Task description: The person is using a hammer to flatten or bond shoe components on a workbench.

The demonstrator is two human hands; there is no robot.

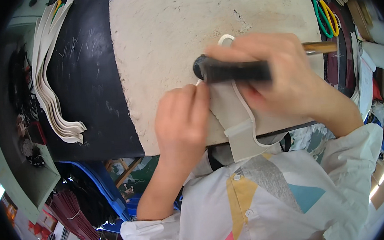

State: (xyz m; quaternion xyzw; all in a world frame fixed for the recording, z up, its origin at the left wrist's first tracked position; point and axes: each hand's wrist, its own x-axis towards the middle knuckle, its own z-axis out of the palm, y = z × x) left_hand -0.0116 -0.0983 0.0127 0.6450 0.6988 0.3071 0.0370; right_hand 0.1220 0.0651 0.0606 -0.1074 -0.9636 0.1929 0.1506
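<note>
My right hand (285,70) is closed around a black hammer (235,71), blurred by motion, its rounded dark end pointing left. Under it lies a pale, curved leather-like strap piece (233,105) with a lighter raised edge. Its rounded tip shows beyond my right hand, and its wide near end hangs over the board's edge toward my lap. My left hand (181,121) is closed at the piece's left edge, fingertips pinching it beside the hammer's dark end. The work rests on a scuffed cream board (158,37). The right hand partly covers the piece.
Several stacked pale strips (47,81) lie on the black tabletop (84,74) at left. Green-and-yellow-handled scissors (326,19) and a wooden-handled tool (321,47) are at right. A blue bin (97,181) stands below the table at left, near dark red strips (73,215).
</note>
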